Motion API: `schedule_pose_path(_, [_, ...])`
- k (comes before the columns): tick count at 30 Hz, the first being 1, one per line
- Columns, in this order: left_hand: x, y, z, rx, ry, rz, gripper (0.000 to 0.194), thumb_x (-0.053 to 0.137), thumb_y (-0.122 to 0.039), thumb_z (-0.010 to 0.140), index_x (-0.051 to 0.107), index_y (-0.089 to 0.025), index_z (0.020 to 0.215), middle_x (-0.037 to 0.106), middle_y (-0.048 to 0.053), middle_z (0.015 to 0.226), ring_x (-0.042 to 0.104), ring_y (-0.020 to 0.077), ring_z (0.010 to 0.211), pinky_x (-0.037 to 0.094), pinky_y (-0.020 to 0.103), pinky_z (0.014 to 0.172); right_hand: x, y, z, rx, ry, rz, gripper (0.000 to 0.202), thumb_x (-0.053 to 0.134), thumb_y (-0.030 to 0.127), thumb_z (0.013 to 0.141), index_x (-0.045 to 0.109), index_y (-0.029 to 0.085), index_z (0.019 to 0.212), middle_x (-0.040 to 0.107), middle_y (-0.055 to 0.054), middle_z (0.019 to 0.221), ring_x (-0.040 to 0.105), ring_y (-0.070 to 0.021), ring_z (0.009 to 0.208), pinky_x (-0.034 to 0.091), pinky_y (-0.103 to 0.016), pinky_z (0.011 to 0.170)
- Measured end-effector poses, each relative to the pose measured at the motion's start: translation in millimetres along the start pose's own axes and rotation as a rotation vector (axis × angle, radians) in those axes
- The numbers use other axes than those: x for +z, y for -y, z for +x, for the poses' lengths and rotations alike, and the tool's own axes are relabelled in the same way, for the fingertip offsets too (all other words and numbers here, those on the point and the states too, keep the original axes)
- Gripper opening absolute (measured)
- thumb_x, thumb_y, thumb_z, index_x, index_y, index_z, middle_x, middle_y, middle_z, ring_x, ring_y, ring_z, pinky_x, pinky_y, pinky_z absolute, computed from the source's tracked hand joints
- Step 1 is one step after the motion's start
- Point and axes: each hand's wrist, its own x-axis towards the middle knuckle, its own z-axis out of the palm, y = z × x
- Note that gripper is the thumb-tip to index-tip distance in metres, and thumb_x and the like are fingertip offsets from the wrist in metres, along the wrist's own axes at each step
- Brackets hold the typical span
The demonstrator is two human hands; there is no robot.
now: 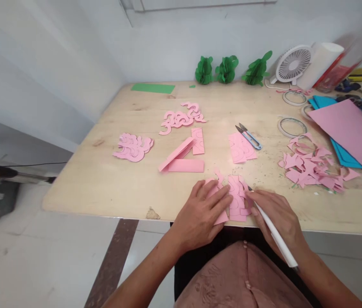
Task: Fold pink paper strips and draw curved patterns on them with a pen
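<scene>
My left hand (205, 209) lies with fingers spread on pink paper at the table's front edge, holding it down rather than gripping it. Beside its fingertips is a pink paper strip (235, 205) with curved lines drawn on it. A curvy cut piece of pink paper (245, 209) lies over the strip's right side. My right hand (279, 216) is closed around a white pen (274, 231), its dark tip by that cut piece. Just beyond, small blue-handled thread snips (250, 137) rest on more marked pink paper (240, 152).
Cut pink shapes (134, 147) are piled at left, curvy pieces (181, 119) behind. Folded pink strips (185, 166) lie mid-table. On the right are pink scraps (312, 167), tape rolls (292, 127) and pink sheets (354, 132). Green paper figures (226, 69) and a fan (293, 64) stand along the wall.
</scene>
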Motion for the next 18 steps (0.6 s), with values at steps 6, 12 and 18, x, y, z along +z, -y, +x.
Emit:
schedule_pose_path(6, [5.0, -1.4, -2.0, 0.026, -0.219, -0.024, 0.034, 0.048, -0.018, 0.088, 0.059, -0.016, 0.12, 0.06, 0.011, 0.134, 0.047, 0.0309, 0.128, 0.035, 0.053, 0.11, 3.4, 3.0, -5.4, -0.054, 0.044, -0.068, 0.032, 0.055, 0.008, 0.09, 0.059, 0.015, 0.121, 0.073, -0.009, 0.109, 0.064, -0.0236, 0.111, 0.046, -0.04, 0.094])
schedule_pose_path(12, [12.2, -5.8, -6.1, -0.036, -0.359, -0.049, 0.036, 0.044, -0.01, 0.09, 0.057, -0.018, 0.123, 0.064, 0.01, 0.127, 0.053, 0.0259, 0.12, 0.043, 0.049, 0.104, 3.9, 2.3, -16.7, -0.056, 0.01, -0.078, 0.032, 0.058, 0.008, 0.089, 0.06, 0.016, 0.12, 0.073, -0.007, 0.109, 0.063, -0.0229, 0.11, 0.045, -0.039, 0.094])
schedule_pose_path(18, [18.9, -18.4, -21.9, -0.165, -0.456, -0.067, 0.043, 0.039, -0.009, 0.094, 0.049, -0.021, 0.133, 0.061, 0.009, 0.131, 0.051, 0.0233, 0.123, 0.044, 0.046, 0.103, 6.7, 1.3, -23.0, -0.05, -0.019, -0.069, 0.034, 0.057, 0.008, 0.09, 0.059, 0.016, 0.123, 0.072, -0.007, 0.113, 0.064, -0.0215, 0.109, 0.044, -0.038, 0.096])
